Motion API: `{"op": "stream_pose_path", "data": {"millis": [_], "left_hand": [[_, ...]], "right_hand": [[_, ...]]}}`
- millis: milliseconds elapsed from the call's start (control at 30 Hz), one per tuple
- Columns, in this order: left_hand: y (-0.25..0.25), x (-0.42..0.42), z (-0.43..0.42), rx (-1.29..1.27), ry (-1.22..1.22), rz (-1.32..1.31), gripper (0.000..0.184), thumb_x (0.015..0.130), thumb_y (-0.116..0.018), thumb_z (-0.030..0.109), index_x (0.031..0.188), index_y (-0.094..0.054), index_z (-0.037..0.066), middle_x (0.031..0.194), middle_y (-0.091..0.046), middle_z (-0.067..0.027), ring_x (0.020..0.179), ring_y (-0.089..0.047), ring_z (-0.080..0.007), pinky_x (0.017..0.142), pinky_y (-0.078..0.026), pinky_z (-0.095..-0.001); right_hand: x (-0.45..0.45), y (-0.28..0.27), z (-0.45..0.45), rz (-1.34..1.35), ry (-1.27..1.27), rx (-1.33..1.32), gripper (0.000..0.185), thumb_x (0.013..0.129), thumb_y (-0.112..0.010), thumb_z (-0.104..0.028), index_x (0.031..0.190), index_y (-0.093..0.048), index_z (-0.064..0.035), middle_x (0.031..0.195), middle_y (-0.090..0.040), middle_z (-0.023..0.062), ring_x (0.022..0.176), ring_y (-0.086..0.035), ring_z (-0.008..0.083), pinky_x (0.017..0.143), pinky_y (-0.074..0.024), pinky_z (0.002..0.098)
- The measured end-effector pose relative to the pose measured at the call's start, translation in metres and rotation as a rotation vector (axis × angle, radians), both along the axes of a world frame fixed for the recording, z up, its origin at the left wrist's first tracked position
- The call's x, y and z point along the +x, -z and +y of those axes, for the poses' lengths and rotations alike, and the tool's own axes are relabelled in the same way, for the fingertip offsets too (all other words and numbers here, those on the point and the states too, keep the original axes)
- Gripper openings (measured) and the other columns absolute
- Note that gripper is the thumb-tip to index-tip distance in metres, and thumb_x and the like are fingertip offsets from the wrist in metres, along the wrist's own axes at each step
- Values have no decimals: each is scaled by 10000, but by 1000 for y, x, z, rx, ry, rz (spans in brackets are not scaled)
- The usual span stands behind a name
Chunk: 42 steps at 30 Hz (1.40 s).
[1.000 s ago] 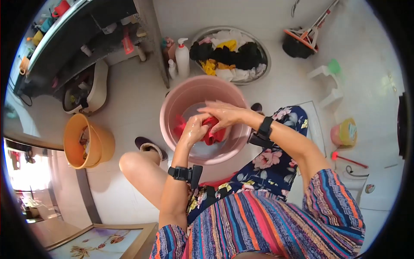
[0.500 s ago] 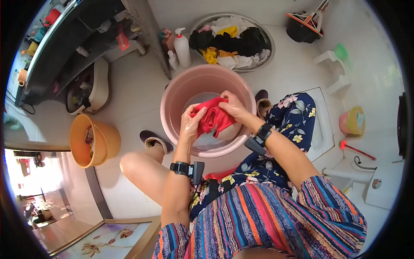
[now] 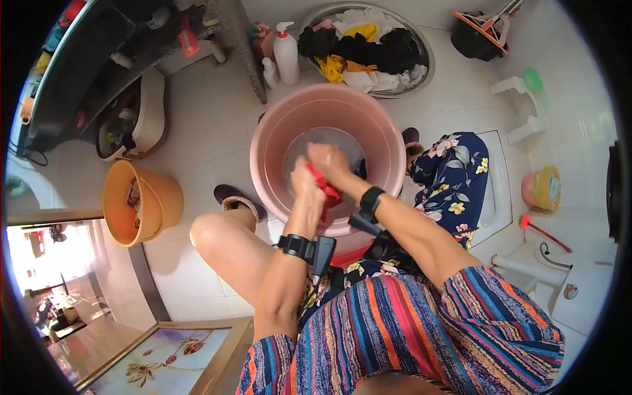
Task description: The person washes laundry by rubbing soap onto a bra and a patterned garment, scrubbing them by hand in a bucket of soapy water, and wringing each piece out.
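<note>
A red cloth [image 3: 331, 195] is bunched between my two hands over the pink basin [image 3: 263, 155], its lower end hanging toward the near rim. My left hand [image 3: 306, 179] is closed on the cloth from the left side. Close against it, my right hand [image 3: 329, 162] grips the cloth too, with its fingers curled and slightly blurred. Below the hands, cloudy water [image 3: 299, 148] covers the basin's bottom, and a small dark item [image 3: 361, 169] shows beside my right wrist.
Beyond the basin stand a metal tub [image 3: 426, 62] of clothes and a white pump bottle [image 3: 286, 58]. An orange bucket [image 3: 168, 201] is at the left. A white stool [image 3: 520, 108] and a small bin [image 3: 541, 189] are at the right.
The red cloth was spread between both hands half a second ago; now it is gathered into a narrow bunch. My hands have come together. The basin sits slightly farther right in view.
</note>
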<state>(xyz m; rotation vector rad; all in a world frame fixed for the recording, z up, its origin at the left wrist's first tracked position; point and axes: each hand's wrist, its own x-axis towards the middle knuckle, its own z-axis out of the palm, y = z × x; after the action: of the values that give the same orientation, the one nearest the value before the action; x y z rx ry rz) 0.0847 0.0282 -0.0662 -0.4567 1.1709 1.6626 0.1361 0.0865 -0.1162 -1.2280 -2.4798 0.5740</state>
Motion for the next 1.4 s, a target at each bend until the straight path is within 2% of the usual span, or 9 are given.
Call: {"op": "stream_pose_path", "data": {"millis": [267, 333, 400, 533, 633, 800, 1000, 1200, 1400], "left_hand": [[131, -19, -24, 400, 234, -185, 324, 843, -470, 231, 538, -554, 158, 515, -541, -27, 511, -562, -219, 501, -452, -325], [150, -6, -19, 542, 346, 386, 283, 839, -468, 236, 586, -557, 146, 543, -549, -30, 505, -553, -204, 482, -443, -325], [15, 18, -7, -41, 86, -171, 227, 858, -431, 226, 696, -554, 125, 607, -561, -36, 511, -542, -187, 445, -426, -322], [29, 15, -15, 43, 414, -107, 230, 882, -435, 254, 789, -546, 76, 744, -589, -76, 676, -606, -220, 606, -506, -357], [-5, -12, -11, 69, 421, -61, 268, 911, -463, 297, 840, -520, 45, 759, -574, -85, 648, -576, -193, 652, -509, -366], [-13, -23, -21, 200, 658, 196, 258, 894, -514, 307, 799, -523, 66, 703, -536, -35, 616, -536, -142, 572, -458, -281], [-38, -41, -36, 338, 1112, 982, 327, 732, -709, 212, 947, -547, 26, 884, -576, -41, 822, -541, -96, 717, -450, -243], [-37, -56, -42, 330, 946, 763, 339, 768, -666, 171, 1062, -592, 19, 819, -602, -29, 707, -541, -89, 645, -455, -233], [-39, -76, -48, 138, 1050, 1070, 265, 810, -608, 177, 1028, -634, 28, 702, -621, -27, 716, -598, -111, 638, -475, -253]], "right_hand": [[14, -78, -67, 187, -123, -112, 259, 827, -481, -239, 885, -611, -23, 635, -601, 191, 549, -599, 364, 477, -479, 474], [14, -67, -60, 230, -81, -126, 271, 836, -454, -260, 843, -619, -45, 653, -604, 192, 559, -597, 373, 478, -476, 477], [17, -27, -27, -62, 27, -51, 321, 856, -430, -310, 768, -621, -67, 645, -581, 205, 585, -582, 386, 514, -455, 481], [45, 4, 9, -65, 53, -201, 363, 893, -399, -332, 867, -583, -20, 697, -588, 212, 646, -596, 356, 576, -470, 424], [53, -32, 11, 494, -77, -1172, 509, 865, -450, -505, 912, -572, -13, 867, -599, 122, 757, -542, 152, 694, -440, 308], [62, -74, 8, -98, -535, -718, 477, 765, -629, -432, 953, -592, 5, 848, -630, 112, 766, -572, 171, 697, -448, 309], [73, -74, 3, 380, -492, -831, 321, 776, -622, -298, 915, -629, -8, 777, -637, 106, 730, -586, 162, 697, -456, 308], [86, -97, 9, 571, -96, -1108, 263, 801, -646, -242, 946, -627, -22, 843, -623, 26, 738, -556, 80, 678, -448, 228], [98, -70, 20, 763, 119, -1123, 255, 830, -620, -246, 931, -610, -12, 848, -620, 32, 737, -558, 79, 671, -455, 238]]}}
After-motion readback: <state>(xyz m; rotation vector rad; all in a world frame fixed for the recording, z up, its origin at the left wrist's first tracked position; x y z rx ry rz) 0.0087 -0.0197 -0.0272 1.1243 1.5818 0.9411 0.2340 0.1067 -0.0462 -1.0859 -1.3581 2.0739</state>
